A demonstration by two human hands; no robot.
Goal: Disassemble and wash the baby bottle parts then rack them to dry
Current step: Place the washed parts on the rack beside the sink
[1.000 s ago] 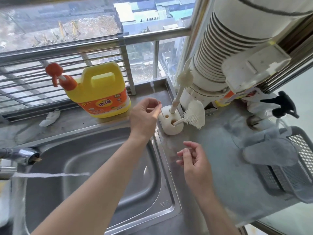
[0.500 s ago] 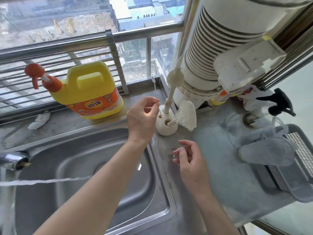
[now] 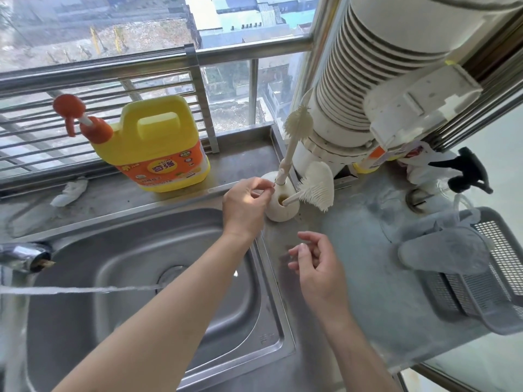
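Left hand [image 3: 245,206] pinched beside brush holder [image 3: 283,206], grasp unclear; right hand [image 3: 318,268] loosely curled, empty.

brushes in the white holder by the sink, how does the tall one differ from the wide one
The tall brush has a small, narrow bristle head; the wide brush has a broad, fan-like one. The tall brush stands nearly upright; the wide brush tilts low to the right. Both are off-white, with handles set in the holder.

Sink [image 3: 135,281] is shiny brushed metal, detergent jug [image 3: 154,142] at 11 o'clock glossy yellow plastic, basket [image 3: 492,281] matte grey plastic mesh.
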